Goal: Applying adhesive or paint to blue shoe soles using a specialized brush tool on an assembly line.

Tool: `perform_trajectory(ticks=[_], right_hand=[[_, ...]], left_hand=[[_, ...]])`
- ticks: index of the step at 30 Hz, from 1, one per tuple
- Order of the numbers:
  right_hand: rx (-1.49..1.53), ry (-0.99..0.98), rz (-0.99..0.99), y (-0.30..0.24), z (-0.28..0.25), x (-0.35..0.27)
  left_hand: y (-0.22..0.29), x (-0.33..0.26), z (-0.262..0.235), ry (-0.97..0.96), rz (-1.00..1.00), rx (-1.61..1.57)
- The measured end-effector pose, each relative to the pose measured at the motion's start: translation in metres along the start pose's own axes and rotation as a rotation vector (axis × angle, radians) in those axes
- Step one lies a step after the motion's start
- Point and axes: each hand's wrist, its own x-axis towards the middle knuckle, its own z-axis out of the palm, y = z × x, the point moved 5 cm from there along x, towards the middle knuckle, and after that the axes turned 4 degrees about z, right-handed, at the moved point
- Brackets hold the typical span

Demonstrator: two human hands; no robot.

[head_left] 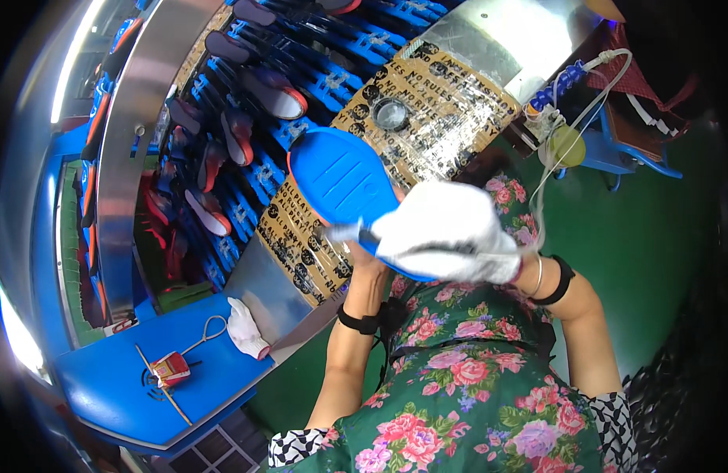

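Fingers (402, 226) around brush (353, 232), dish (390, 115) contents unclear

Repeated black capital lettering (478, 88), round black emblems (370, 92) on brown ledge covering (450, 135); red packet's (171, 368) print too small.

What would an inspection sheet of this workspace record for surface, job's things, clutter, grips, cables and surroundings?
Surface: printed cardboard under shiny tape, lying on a metal ledge.
Job's things: blue sole, held up over the cardboard; a tool at its edge, too blurred to identify.
Clutter: round dish on the cardboard; spare white glove, red box and thin stick on a blue table.
Grips: left hand, bare, partly hidden, holds the sole; right hand, in a white glove, holds the tool.
Cables: loose white cord beside a blue hose.
Surroundings: shoes on blue racks; green floor.
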Motion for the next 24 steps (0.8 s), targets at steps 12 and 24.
perform_trajectory(ticks=[12, 24], right_hand=[[-0.030, 0.053, 0.002, 0.007, 0.002, -0.018], [-0.164, 0.103, -0.046, -0.002, 0.017, -0.036]], left_hand=[[0.008, 0.011, 0.004, 0.024, -0.048, -0.004], [0.023, 0.026, -0.003, 0.046, 0.113, 0.060]])
